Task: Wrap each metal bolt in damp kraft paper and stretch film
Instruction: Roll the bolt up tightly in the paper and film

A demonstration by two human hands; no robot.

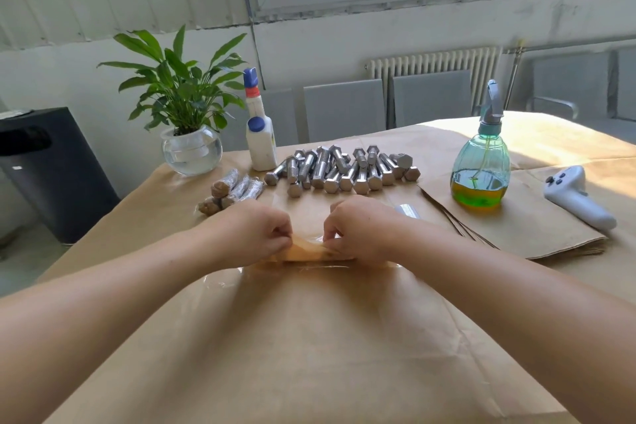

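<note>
Fingers of the left hand (pixel 256 232) and right hand (pixel 358 232) pinch opposite ends of a kraft-wrapped bolt (pixel 309 253), likely tightening stretch film (pixel 241 277) around it. Beyond the fingers lie bare bolts (pixel 340 169) and finished bundles (pixel 230 191), handy on the surface (pixel 309 354).

On the table lies one heap of bare silver hex-head metal bolts (pixel 339 167), too many and too overlapped for an exact count. Left of it are about five bolts already wrapped in brown paper and clear film (pixel 231 190). There is one green plastic spray bottle (pixel 481 165), one white bottle with blue caps (pixel 260 132), one white handheld controller (pixel 576 196), and one green plant in a glass bowl (pixel 184 107).
</note>
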